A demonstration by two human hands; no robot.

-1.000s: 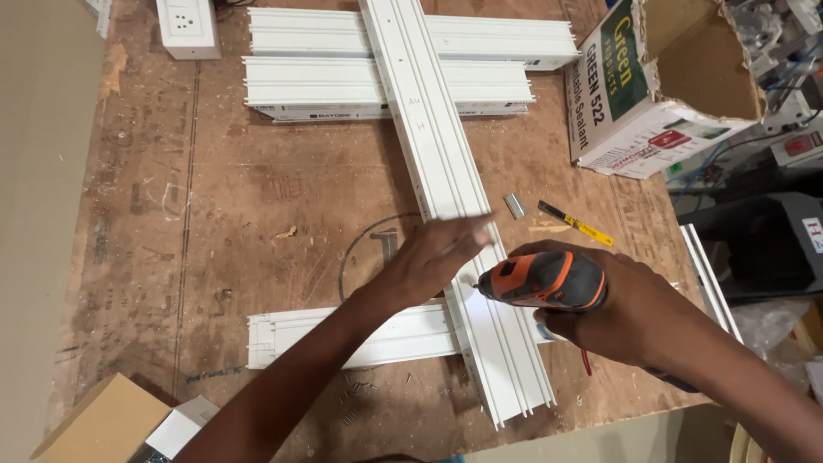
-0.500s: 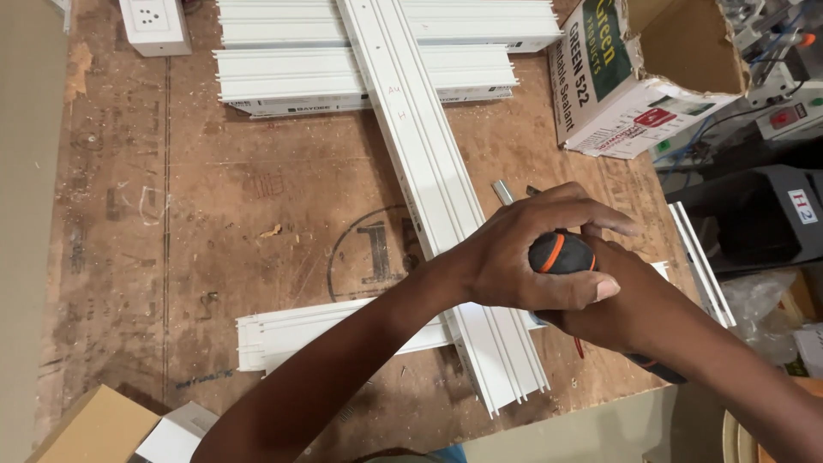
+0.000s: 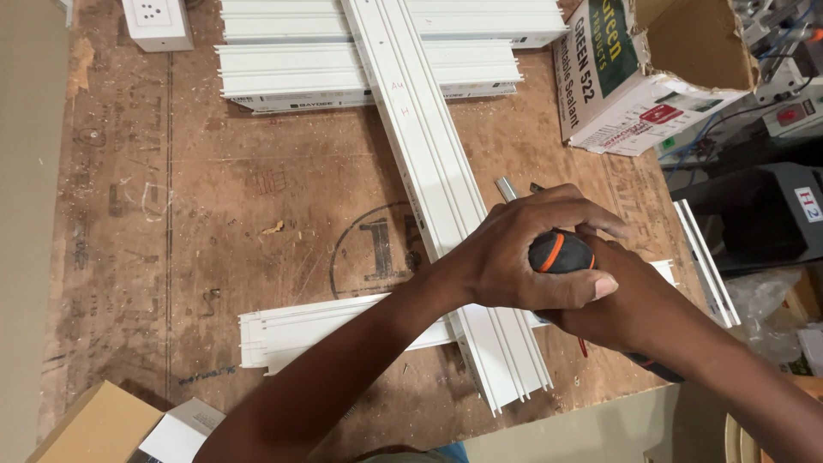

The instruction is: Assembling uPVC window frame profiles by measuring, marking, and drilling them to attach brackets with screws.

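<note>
Both hands clamped on black-and-orange screwdriver handle (image 3: 561, 251), left hand (image 3: 531, 257) wrapped over top, right hand (image 3: 630, 300) gripping beneath, directly above long white channel (image 3: 429, 146) crossing shorter white channel (image 3: 334, 330) on bench (image 3: 257, 189).

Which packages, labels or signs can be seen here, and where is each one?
Open cardboard carton: top right of the table, white with green and red panels.
Small white label: on the dark grey machine at the right edge.
Plain brown box: bottom left corner, beside a white box.
</note>
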